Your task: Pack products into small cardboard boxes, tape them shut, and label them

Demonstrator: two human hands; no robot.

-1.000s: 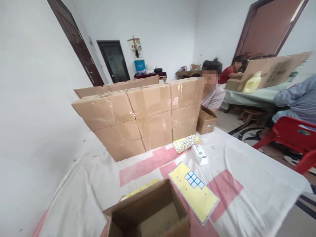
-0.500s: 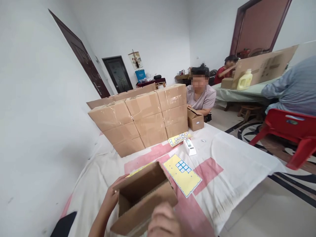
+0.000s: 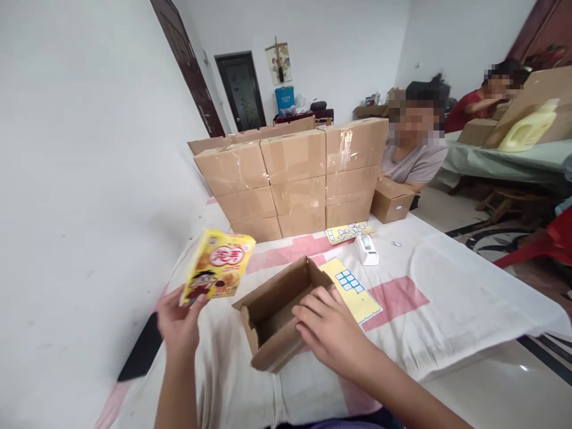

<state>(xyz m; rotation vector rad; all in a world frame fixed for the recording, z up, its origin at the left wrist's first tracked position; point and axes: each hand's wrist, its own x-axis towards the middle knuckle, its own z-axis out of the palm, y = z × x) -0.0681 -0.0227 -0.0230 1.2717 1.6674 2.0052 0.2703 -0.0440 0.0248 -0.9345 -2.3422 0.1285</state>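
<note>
My left hand [image 3: 179, 322] is closed on a yellow snack packet [image 3: 217, 266] with a cartoon figure on it, held up above the cloth to the left of an open cardboard box [image 3: 279, 310]. My right hand [image 3: 328, 325] rests on the near right edge of that box with its fingers spread and nothing in them. The box lies on the white and pink cloth of the table [image 3: 438, 298] with its flaps open; its inside looks bare.
A wall of taped cartons [image 3: 295, 179] stands at the far side. Yellow sticker sheets [image 3: 355, 286] and a small white device [image 3: 367, 249] lie beyond the box. A dark flat object [image 3: 140, 351] lies at the left. A seated person [image 3: 415, 149] has a small carton [image 3: 391, 199]. Others sit at the right.
My left hand has let go of the open box and now holds up the yellow packet. The box rests on the cloth, and my right hand lies on its edge.
</note>
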